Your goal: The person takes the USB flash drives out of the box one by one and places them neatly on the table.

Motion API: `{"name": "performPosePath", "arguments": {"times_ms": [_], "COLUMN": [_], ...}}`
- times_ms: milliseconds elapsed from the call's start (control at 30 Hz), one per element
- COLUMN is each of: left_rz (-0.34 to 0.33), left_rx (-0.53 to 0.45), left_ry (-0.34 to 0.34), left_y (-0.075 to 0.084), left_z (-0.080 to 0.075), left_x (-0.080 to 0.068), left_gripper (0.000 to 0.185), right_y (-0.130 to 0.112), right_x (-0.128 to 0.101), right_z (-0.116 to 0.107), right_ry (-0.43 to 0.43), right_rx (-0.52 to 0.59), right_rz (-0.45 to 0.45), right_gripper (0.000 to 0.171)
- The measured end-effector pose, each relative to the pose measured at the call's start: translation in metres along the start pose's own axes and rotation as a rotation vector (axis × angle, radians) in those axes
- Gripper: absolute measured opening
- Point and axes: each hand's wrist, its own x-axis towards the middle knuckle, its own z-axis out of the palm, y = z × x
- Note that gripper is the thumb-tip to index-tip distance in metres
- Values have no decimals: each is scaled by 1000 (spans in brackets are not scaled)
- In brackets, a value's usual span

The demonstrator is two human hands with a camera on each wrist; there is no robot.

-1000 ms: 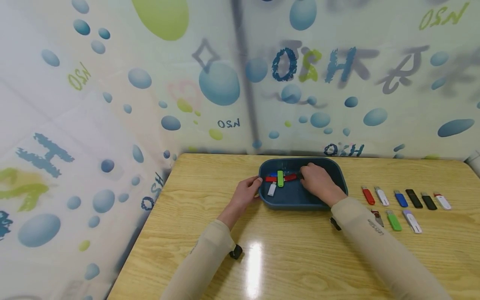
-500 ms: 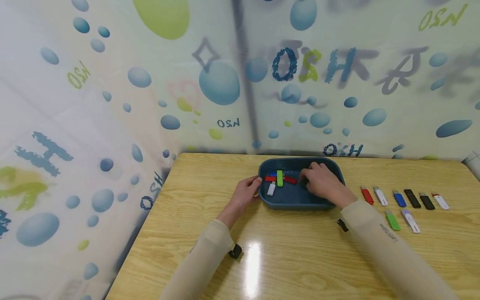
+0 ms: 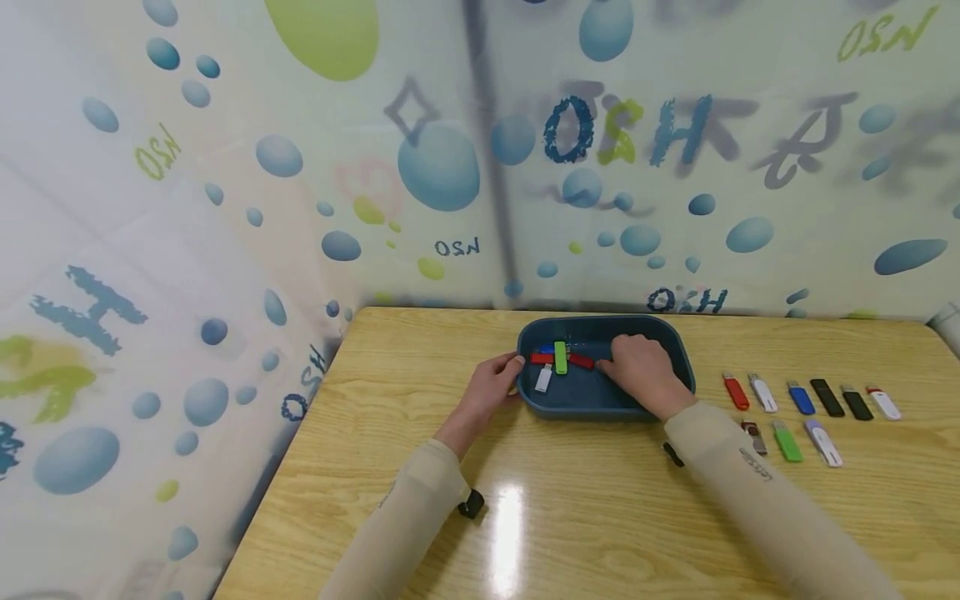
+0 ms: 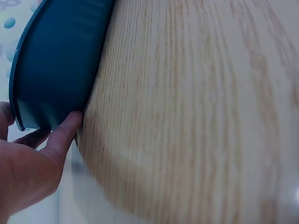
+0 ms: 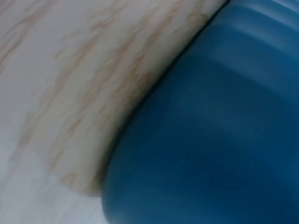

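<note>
A dark blue plastic tray (image 3: 577,412) stands on the wooden table near its back edge. At its left end my left hand (image 3: 491,387) grips the rim, thumb over the top; in the left wrist view the fingers (image 4: 63,135) press the outer wall. My right hand (image 3: 643,371) reaches down into the tray's right half, fingers bent and mostly hidden beneath the hand; whether they hold anything I cannot tell. Its leading fingertip is right by a red USB stick (image 3: 581,361). Farther left lie a green USB stick (image 3: 560,357), another red one (image 3: 542,358), a blue one (image 3: 548,349) and a white one (image 3: 543,378).
Right of the tray, USB sticks lie in two rows: red (image 3: 736,392), white (image 3: 763,392), blue (image 3: 801,397) and several more behind; green (image 3: 787,442), brown-and-silver (image 3: 754,437) and white-purple (image 3: 824,442) in front. A patterned wall covering (image 3: 450,275) rises behind the table. The right wrist view shows the tray's outer wall (image 5: 210,140).
The right hand has shifted within the tray, pulling right, then coming back toward the red USB stick. That stick has turned since a second ago. The left hand keeps its grip on the rim.
</note>
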Motion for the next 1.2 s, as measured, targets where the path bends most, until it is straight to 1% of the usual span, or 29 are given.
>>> {"name": "performPosePath", "arguments": {"times_ms": [167, 433, 533, 633, 700, 733, 833, 867, 900, 1067, 1200], "left_rz": [4, 14, 8, 4, 2, 2, 1, 0, 3, 8, 10], "left_rx": [-17, -15, -13, -20, -25, -25, -21, -20, -18, -23, -22], "left_ry": [-15, -17, -14, -12, -11, -12, -14, -15, -16, -19, -18], "left_y": [0, 1, 1, 1, 2, 2, 1, 1, 1, 1, 1], "left_z": [0, 0, 0, 0, 0, 0, 0, 0, 0, 0, 0], "left_x": [-1, -1, -1, -2, -2, -2, -2, -2, -2, -3, -2], "left_gripper": [51, 51, 50, 50, 51, 51, 51, 51, 51, 51, 51], "right_y": [0, 4, 6, 8, 9, 10, 13, 14, 15, 22, 25], "right_x": [3, 1, -1, -4, -5, -6, -10, -12, -13, -22, -30], "right_z": [0, -2, -5, -10, -14, -16, -21, -23, -25, -31, -36], "right_ry": [-42, -64, -58, -31, -10, 2, 23, 25, 27, 18, 41], "right_rx": [36, 83, 105, 125, 132, 137, 141, 148, 155, 204, 221], "right_rz": [4, 4, -1, -10, -12, -13, -6, -5, -4, 6, 5], "right_gripper": [42, 54, 56, 56, 53, 48, 25, 18, 16, 24, 26]}}
